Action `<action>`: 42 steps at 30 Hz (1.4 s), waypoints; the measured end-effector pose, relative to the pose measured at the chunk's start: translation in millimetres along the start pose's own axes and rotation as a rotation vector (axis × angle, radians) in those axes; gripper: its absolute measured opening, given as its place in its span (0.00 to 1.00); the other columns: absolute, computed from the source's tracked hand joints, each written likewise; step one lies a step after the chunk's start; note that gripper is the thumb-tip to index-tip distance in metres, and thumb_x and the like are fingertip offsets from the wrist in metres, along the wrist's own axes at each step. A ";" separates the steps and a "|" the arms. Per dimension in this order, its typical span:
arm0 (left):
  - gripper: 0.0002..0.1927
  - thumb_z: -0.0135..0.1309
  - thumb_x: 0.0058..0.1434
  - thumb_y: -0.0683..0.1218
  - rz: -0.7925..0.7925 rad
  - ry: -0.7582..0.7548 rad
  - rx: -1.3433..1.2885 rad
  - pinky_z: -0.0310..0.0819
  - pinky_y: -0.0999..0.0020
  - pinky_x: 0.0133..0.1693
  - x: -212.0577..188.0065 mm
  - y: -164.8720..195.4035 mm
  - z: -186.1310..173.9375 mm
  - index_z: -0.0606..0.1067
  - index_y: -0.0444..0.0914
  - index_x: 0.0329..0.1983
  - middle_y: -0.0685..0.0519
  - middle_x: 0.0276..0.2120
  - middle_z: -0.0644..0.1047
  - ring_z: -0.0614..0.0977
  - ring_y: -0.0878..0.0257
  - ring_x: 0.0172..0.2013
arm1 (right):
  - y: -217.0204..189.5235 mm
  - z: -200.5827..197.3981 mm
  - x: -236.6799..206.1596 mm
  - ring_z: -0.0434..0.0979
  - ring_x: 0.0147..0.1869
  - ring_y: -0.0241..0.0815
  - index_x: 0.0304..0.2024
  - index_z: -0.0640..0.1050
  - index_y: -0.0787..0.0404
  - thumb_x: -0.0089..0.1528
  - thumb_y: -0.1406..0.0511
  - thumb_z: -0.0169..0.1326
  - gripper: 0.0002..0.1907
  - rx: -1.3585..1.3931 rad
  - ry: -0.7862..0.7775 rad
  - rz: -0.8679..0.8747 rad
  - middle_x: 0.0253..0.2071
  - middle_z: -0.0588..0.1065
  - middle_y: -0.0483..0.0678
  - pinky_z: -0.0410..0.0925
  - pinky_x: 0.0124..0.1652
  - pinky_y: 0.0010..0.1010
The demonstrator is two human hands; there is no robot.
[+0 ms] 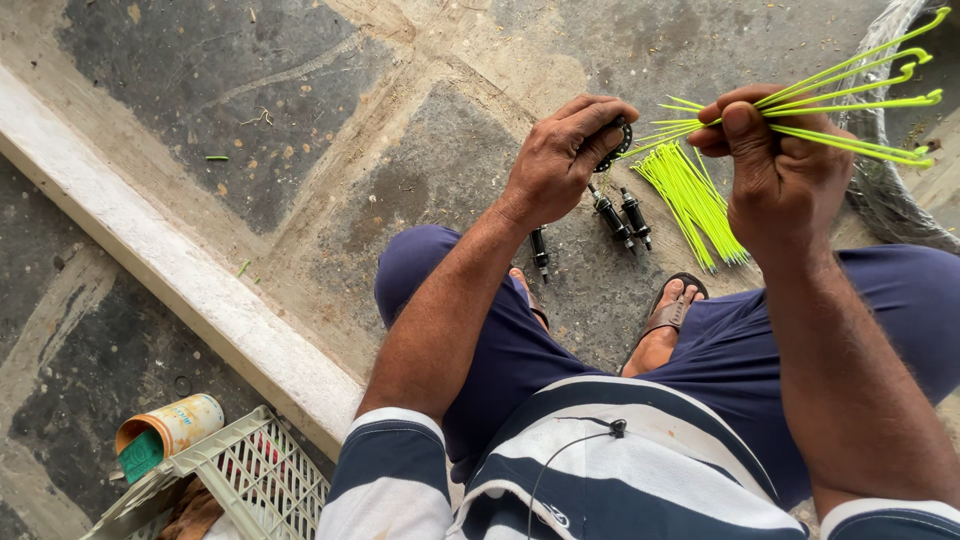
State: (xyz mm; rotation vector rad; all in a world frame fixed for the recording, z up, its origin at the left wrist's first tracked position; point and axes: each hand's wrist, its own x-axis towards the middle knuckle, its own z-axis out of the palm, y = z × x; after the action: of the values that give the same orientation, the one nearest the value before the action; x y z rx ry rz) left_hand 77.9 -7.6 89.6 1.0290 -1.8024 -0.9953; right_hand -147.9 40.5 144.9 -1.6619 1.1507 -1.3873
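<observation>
At twelve o'clock of the seated person, the left hand [560, 160] curls its fingers around a black wheel hub [615, 140], largely hidden. The right hand [780, 165] pinches a fan of neon-green spokes [850, 90], perhaps eight. Below lies a loose bundle of green spokes [690, 195] and three black hubs [620, 215] on the rough, cracked stone floor [300, 110]. At eight o'clock sit a plastic crate [250, 470] and one tin can [170, 430].

Hub [612, 146] mostly hidden under left hand [560, 160]; tyre [885, 180] cut off.
</observation>
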 end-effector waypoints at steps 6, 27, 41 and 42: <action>0.13 0.52 0.73 0.49 0.002 -0.007 0.003 0.81 0.66 0.55 -0.3 -0.9 0.1 0.78 0.42 0.56 0.54 0.55 0.80 0.84 0.61 0.53 | 9.5 3.4 -3.5 0.85 0.48 0.39 0.52 0.77 0.70 0.82 0.67 0.51 0.10 -0.006 0.022 0.000 0.44 0.80 0.54 0.79 0.48 0.27; 0.13 0.52 0.74 0.49 0.000 0.007 -0.009 0.81 0.67 0.55 1.6 -2.5 1.5 0.79 0.42 0.56 0.54 0.54 0.80 0.84 0.62 0.53 | -0.8 17.4 -1.0 0.86 0.45 0.40 0.52 0.80 0.70 0.82 0.63 0.56 0.14 -0.150 0.015 -0.029 0.41 0.81 0.54 0.80 0.44 0.27; 0.12 0.52 0.73 0.48 -0.028 -0.010 -0.063 0.81 0.67 0.54 1.9 0.3 1.0 0.79 0.41 0.56 0.54 0.53 0.80 0.84 0.62 0.52 | -17.8 8.5 12.3 0.84 0.48 0.42 0.52 0.75 0.73 0.81 0.72 0.45 0.08 -0.265 0.000 -0.183 0.43 0.79 0.56 0.80 0.51 0.32; 0.12 0.52 0.73 0.48 -0.035 -0.013 -0.076 0.81 0.67 0.54 1.9 0.6 0.9 0.78 0.41 0.56 0.54 0.53 0.80 0.84 0.62 0.52 | -19.4 8.4 13.2 0.84 0.48 0.42 0.52 0.74 0.73 0.81 0.72 0.45 0.08 -0.248 0.004 -0.197 0.42 0.79 0.56 0.80 0.52 0.32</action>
State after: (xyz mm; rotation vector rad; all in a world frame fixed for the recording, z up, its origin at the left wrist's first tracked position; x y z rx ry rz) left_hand 76.3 -9.0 90.3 1.0128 -1.7493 -1.0859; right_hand -135.1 35.4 165.7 -1.9934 1.2287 -1.4122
